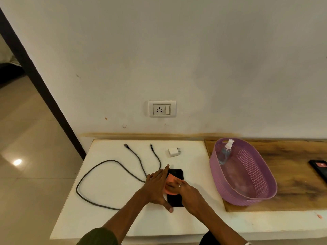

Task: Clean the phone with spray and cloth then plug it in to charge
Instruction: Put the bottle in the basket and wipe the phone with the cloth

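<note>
Orange round cloth pressed flat beneath right-hand fingers on black rectangular phone; left-hand fingers spread open (steadying phone's edge).

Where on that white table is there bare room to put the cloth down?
Bare patches: right of the phone toward the purple basket, and the front-left corner below the cable loop. Crowded: the back, with cable ends and charger plug.
</note>
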The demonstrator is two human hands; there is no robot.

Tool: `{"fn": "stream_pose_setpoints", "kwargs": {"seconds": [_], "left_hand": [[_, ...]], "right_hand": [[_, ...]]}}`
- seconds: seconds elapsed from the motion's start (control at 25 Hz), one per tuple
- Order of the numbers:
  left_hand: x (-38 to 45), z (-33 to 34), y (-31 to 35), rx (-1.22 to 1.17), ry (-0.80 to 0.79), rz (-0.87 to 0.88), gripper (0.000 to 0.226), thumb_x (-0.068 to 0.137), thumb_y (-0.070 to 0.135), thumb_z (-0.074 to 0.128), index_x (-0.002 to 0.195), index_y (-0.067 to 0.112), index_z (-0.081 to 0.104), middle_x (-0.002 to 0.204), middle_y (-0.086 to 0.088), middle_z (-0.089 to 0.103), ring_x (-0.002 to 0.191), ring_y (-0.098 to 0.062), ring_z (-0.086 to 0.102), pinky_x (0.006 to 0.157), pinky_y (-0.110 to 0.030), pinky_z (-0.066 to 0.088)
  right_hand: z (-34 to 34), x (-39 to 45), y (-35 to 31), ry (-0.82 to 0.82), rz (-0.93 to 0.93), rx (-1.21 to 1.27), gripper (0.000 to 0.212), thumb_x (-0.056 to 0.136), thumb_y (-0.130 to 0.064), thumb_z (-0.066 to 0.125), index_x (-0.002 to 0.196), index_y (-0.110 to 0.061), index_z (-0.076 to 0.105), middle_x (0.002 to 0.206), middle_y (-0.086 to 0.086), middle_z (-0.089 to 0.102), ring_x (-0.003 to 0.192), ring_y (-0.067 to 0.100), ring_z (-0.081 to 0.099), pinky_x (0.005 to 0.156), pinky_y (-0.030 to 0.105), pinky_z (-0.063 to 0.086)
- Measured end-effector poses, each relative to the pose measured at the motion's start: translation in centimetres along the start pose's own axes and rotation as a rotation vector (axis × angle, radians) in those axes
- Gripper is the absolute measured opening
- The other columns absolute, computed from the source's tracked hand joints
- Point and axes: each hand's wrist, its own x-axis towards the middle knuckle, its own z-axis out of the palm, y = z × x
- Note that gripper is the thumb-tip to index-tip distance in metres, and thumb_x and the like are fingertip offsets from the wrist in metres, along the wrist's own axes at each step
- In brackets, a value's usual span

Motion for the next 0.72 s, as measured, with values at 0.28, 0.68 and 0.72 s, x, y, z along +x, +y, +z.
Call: {"fn": "stream_pose_setpoints", "kwargs": {"seconds": [0.28, 0.68, 0.72], "left_hand": [[0.0, -0.4, 0.2, -0.033, 0.039, -0.025, 0.162, 0.037, 0.077, 0.082, 0.145, 0.040, -0.033, 0.166, 0.007, -0.002, 0.154, -0.020, -0.003, 0.120, -0.054, 0.002], [0.4, 0.0, 0.0, -0.024, 0.023, -0.068, 0.160, 0.038, 0.079, 0.080, 0.145, 0.041, -0.032, 0.166, 0.006, -0.005, 0.154, -0.023, -0.003, 0.121, -0.055, 0.002], [0.4, 0.0, 0.1, -0.025, 0.021, -0.073, 0.160, 0.037, 0.080, 0.079, 0.144, 0.041, -0.033, 0.166, 0.005, -0.005, 0.154, -0.024, -0.002, 0.121, -0.056, 0.003]], "right_hand": [[-0.9, 1.0, -1.2, 0.097, 0.032, 0.219, 0.023, 0.091, -0.035, 0.060, 0.111, -0.025, 0.062, 0.110, -0.010, 0.062, 0.103, 0.010, 0.059, 0.076, 0.010, 0.042], [-0.9, 2.2, 0.6, 0.170, 0.219, 0.366, 0.039, 0.083, -0.054, 0.062, 0.112, -0.035, 0.044, 0.119, -0.004, 0.057, 0.100, 0.013, 0.057, 0.095, 0.030, 0.045], [-1.4, 2.5, 0.8, 0.200, 0.257, 0.439, 0.039, 0.082, -0.056, 0.063, 0.109, -0.035, 0.046, 0.115, -0.003, 0.058, 0.097, 0.013, 0.058, 0.092, 0.031, 0.045]]}}
